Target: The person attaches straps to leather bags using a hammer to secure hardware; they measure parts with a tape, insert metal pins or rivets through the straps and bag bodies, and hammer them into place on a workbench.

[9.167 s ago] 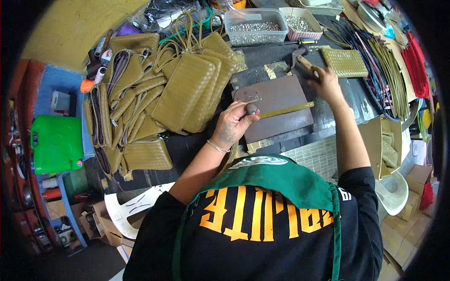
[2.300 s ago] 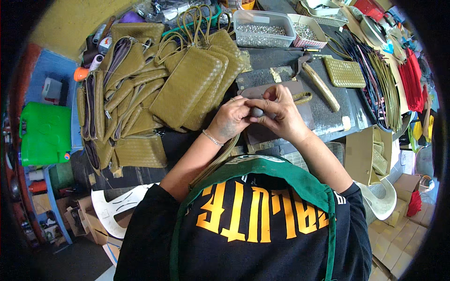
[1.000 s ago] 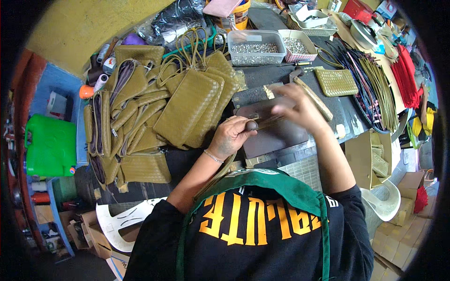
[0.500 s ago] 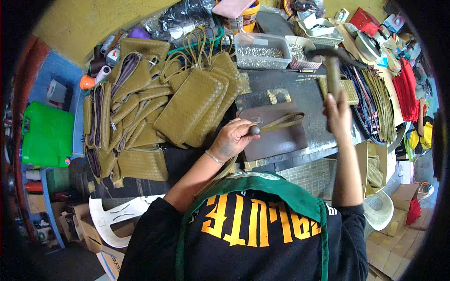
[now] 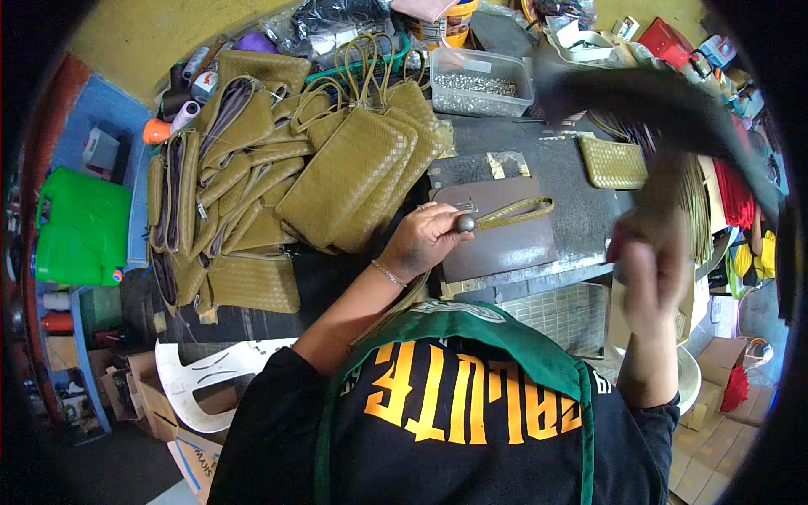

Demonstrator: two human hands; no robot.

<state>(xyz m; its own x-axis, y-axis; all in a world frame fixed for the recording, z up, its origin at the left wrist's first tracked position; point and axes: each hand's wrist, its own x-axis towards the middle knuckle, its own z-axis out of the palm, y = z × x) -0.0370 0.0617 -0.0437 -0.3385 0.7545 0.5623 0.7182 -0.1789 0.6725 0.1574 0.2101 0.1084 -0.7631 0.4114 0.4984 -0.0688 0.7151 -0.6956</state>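
Note:
My left hand (image 5: 419, 242) is closed around an upright metal punch (image 5: 465, 223), whose rounded top shows above the fingers. The punch stands at one end of an olive strap loop (image 5: 522, 212), which lies on a smooth brown pad (image 5: 509, 252). My fingers hide the punch's lower end. High on the right, my right hand (image 5: 656, 273) grips the handle of a hammer (image 5: 699, 105); hand and hammer are smeared by motion. A flat olive woven pouch (image 5: 613, 162) rests on the dark table beyond the pad.
Several olive woven pouches (image 5: 341, 181) with wrist loops are heaped at the left. Behind the pad stands a clear plastic tub (image 5: 481, 103) of small metal pieces. Olive strips (image 5: 697, 215) hang at the right. A green jerrycan (image 5: 82, 227) stands far left.
My right hand has lifted the hammer up and to the right, closer to the camera. The left hand keeps the punch at the strap; the whole view has shifted slightly.

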